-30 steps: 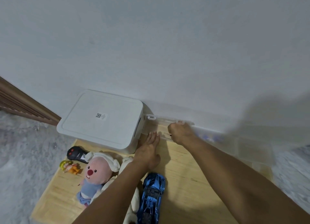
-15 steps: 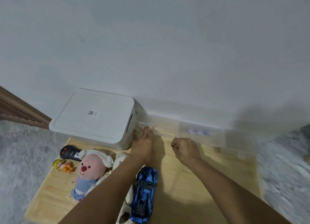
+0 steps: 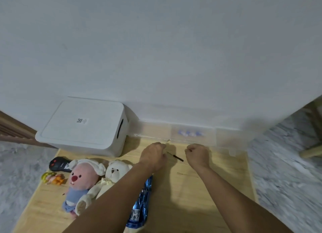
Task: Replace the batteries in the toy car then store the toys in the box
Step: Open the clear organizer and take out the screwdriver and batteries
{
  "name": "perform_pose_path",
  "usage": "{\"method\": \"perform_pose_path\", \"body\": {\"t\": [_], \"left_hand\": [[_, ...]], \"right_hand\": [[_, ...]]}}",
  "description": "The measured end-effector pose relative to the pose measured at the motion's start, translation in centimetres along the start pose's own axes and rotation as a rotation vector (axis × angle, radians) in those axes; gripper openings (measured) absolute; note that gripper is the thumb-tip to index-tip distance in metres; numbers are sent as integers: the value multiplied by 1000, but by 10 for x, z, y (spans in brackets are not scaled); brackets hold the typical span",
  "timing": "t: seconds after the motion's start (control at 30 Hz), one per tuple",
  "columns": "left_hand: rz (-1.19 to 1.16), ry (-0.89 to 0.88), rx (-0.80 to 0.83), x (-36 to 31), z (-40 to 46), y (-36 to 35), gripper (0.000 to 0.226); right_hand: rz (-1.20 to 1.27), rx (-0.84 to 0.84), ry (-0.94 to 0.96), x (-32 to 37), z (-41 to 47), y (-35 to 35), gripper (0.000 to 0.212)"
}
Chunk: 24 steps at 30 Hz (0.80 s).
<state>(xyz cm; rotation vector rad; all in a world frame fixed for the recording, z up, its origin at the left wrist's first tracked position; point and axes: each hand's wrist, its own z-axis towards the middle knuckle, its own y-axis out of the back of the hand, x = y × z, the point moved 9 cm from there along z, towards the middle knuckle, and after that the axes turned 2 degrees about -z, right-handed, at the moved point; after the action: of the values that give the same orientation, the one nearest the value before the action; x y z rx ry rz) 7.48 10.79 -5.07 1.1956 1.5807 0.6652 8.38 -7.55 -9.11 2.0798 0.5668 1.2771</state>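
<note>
The shiny blue toy car (image 3: 142, 205) lies on the wooden board (image 3: 200, 198), partly under my left forearm. My left hand (image 3: 154, 156) is curled, and its fingertips pinch the thin end of a small dark screwdriver (image 3: 176, 157) that points toward my right hand (image 3: 197, 154). That hand is a fist beside the tool's dark end, with nothing visible in it. Behind both hands, a clear compartment case (image 3: 191, 134) along the wall holds several blue-and-white batteries. The white lidded storage box (image 3: 83, 126) stands closed at the back left.
A black remote (image 3: 58, 164), a small orange-yellow toy (image 3: 53, 177), a pink plush (image 3: 81, 178) and a white bear (image 3: 113, 173) lie left of the car. Grey carpet surrounds the board. A wooden furniture leg (image 3: 311, 152) is at the far right.
My right hand came away from the clear case and pulled back onto the board. My left hand went from lying flat to curled at the screwdriver's tip. The camera shifted rightwards.
</note>
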Motion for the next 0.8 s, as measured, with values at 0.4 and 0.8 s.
{"method": "perform_pose_path", "body": {"t": [0.4,0.8], "left_hand": [[101,-211,-23,-52,12,-22,62],[331,-147,66,-46,17,-36,69]], "right_hand": [[88,-168,188,15,-1,35,33],[-441,-13,310,37,29,24,27]]}}
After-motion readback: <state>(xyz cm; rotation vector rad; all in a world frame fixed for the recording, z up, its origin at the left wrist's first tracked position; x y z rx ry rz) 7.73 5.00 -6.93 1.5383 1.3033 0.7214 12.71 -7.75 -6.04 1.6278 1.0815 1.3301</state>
